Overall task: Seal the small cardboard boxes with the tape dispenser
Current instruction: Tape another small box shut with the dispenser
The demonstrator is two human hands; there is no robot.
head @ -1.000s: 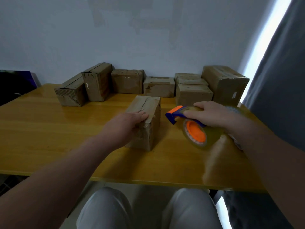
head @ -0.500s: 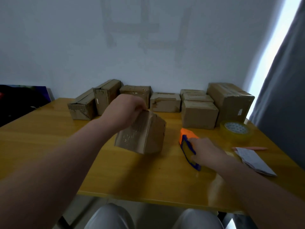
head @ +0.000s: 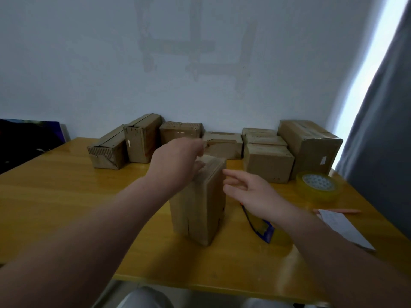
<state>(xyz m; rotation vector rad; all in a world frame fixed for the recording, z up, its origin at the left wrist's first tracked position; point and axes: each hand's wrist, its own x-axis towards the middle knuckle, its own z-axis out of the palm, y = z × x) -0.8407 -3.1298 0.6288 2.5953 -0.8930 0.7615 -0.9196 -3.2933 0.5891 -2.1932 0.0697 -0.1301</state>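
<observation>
Hovering just right of the upright box, right hand is loose, fingers spread and slightly bent, nothing held; fingertips are near the box's right face, contact not clear. Left hand sits over the box top, thumb against the near top edge. The fingers reach past the far edge and are motion-blurred, so I cannot tell whether it grips or only presses. Box stands on end, mid-surface, with a dark vertical split low on its near face. Tape dispenser lies on the surface just right of the box, under the right wrist, with neither hand on it. Its blue frame shows, with a sliver of orange at its far end; the rest is hidden by the arm. Farther right, a yellowish tape roll lies flat near the right edge. Nearer than it are an orange pen and a white paper slip, the slip's far end touching or overlapping the pen. Along the far edge, against the wall, runs a row of boxes, several worn and some with flaps gaping. A large box ends the row on the right. Grey curtain hangs at far right, with a bright strip of light beside it. Dark panel leans at far left.
</observation>
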